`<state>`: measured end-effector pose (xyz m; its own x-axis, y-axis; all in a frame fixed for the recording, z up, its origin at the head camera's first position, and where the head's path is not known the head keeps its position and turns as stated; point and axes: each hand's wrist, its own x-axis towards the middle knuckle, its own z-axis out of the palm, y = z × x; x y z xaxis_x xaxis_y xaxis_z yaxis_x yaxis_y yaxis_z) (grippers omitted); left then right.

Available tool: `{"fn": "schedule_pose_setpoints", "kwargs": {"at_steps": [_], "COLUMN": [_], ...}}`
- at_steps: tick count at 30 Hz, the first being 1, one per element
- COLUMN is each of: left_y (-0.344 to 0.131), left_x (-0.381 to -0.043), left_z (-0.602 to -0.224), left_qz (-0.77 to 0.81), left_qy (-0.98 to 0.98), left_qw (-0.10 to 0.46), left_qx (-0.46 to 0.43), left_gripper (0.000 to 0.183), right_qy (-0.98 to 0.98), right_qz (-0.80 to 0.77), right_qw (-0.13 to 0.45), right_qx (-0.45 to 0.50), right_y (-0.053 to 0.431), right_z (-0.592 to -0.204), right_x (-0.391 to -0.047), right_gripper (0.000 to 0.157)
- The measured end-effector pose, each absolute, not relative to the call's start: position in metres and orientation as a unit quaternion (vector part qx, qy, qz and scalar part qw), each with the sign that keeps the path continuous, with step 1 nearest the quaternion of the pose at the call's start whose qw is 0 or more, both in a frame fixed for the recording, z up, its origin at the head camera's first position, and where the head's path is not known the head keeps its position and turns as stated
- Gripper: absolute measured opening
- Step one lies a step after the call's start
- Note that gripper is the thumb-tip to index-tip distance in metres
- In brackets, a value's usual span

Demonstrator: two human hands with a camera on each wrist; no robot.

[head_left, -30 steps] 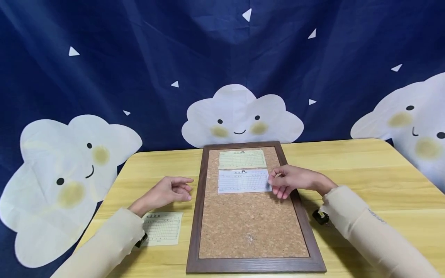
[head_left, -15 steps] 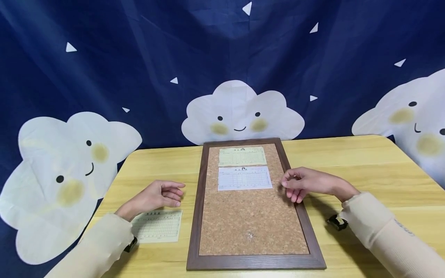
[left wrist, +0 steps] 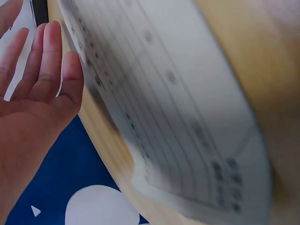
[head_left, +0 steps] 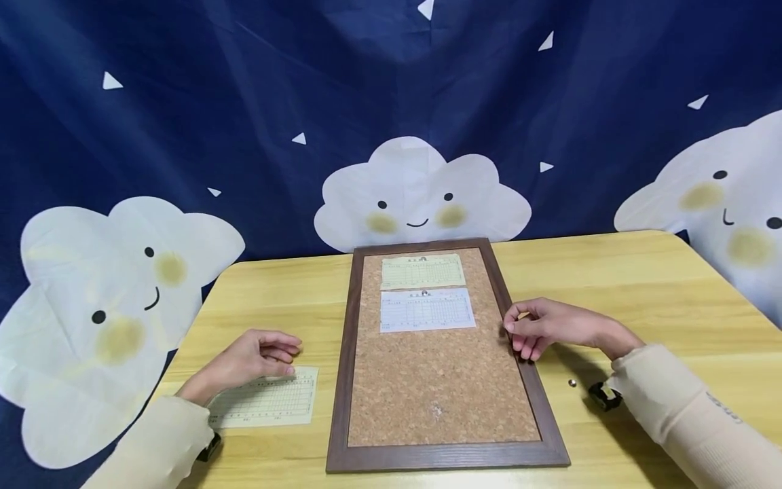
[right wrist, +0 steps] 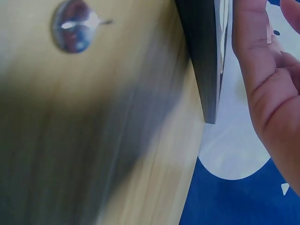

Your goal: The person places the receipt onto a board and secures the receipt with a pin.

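At between two and three o'clock from the centre of the framed corkboard (head_left: 440, 387), with twelve toward the cloud-print curtain (head_left: 366, 75), the right hand (head_left: 550, 326) sits over the wooden rail; whether it touches the rail cannot be told. Its fingers are loosely bent, thumb and forefinger close together, and nothing shows between them. A second ago those fingertips were at the right edge of the white ruled form (head_left: 427, 314); now they are clear of it. That form lies flat toward twelve o'clock, a thumbtack (head_left: 425, 293) at its top edge, just below the pale green ruled form (head_left: 421, 274), which has a metal tack (head_left: 423, 259) of its own. With no hand on it, the white form looks fastened, so that part of the work seems finished.

The left hand (head_left: 256, 354) has also drawn back, from beside the left rail to nine o'clock. Its fingers are relaxed and spread, holding nothing, over the far edge of a loose yellowish form (head_left: 269, 407) lying between eight and nine o'clock on the table.

Also newly in sight is a loose silver thumbtack (head_left: 571, 383), just past three o'clock; the right wrist view shows its point lying sideways. Both this tack and the loose form remain unused.
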<state>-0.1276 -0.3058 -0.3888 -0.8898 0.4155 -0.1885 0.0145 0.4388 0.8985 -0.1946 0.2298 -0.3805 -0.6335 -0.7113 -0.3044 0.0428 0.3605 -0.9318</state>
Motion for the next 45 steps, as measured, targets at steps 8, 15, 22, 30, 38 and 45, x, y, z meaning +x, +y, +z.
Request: {"fn": "schedule_pose_setpoints", "kwargs": {"at_steps": [8,15,22,30,38,45], "left_y": [-0.323,-0.338,-0.349,-0.359,-0.369,-0.374], "left_x": [-0.119,-0.113,-0.106,-0.101,-0.094,-0.092], "left_z": [-0.388,-0.388,-0.388,-0.387,-0.387,-0.386], "left_qz": [0.515,0.517,0.520,0.499,0.425,0.394], "left_qy": [0.829,0.832,0.830,0.845,0.893,0.910], "left_qw": [0.186,0.180,0.177,0.159,0.119,0.109], "left_qx": [0.116,0.093,0.093,0.105,0.090,0.070], "left_gripper": [0.054,0.048,0.050,0.055,0.049,0.044], "right_qy": [0.730,0.727,0.727,0.721,0.707,0.700], "right_qz": [-0.527,-0.530,-0.526,-0.526,-0.537,-0.545], "right_qw": [0.374,0.376,0.378,0.378,0.386,0.389], "right_qx": [-0.224,-0.223,-0.229,-0.245,-0.251,-0.248], "right_y": [0.233,0.235,0.238,0.245,0.249,0.253], "right_z": [-0.378,-0.378,-0.381,-0.380,-0.381,-0.384], "right_x": [-0.191,-0.190,-0.190,-0.188,-0.187,-0.187], "right_gripper": [0.027,0.027,0.029,0.033,0.034,0.032]}}
